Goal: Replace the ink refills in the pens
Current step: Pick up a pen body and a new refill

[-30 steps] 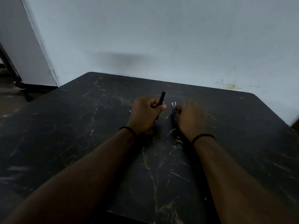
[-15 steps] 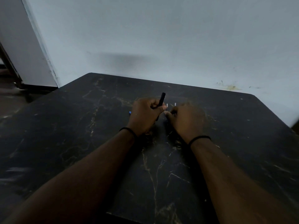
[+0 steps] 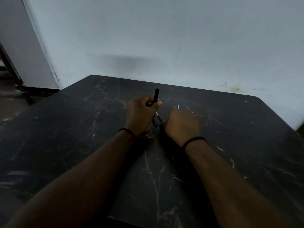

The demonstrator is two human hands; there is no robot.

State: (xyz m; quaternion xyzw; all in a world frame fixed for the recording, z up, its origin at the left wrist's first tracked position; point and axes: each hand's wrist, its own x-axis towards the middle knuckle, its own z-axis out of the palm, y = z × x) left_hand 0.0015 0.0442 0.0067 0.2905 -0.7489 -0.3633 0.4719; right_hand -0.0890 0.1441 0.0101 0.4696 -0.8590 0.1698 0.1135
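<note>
My left hand [image 3: 141, 114] is closed around a black pen barrel [image 3: 156, 95] that sticks up and away from the fist. My right hand [image 3: 181, 124] is closed just right of it, pinching a thin ink refill [image 3: 158, 116] whose pale far end points up toward the left hand. A small blue piece [image 3: 155, 123] shows below the left hand, between the two fists. Beyond the right hand, the white-blue tip of another refill [image 3: 178, 107] pokes out on the table; the rest of it is hidden by the hand.
A dark marble-patterned table [image 3: 82, 137] spreads under both forearms, with its far edge against a pale wall [image 3: 164, 38]. A doorway and floor show at the far left [image 3: 9, 83]. Each wrist wears a thin black band.
My right hand has drawn back toward me and slightly right, bringing a thin refill out between the fists. The left hand holds the black barrel a little more upright.
</note>
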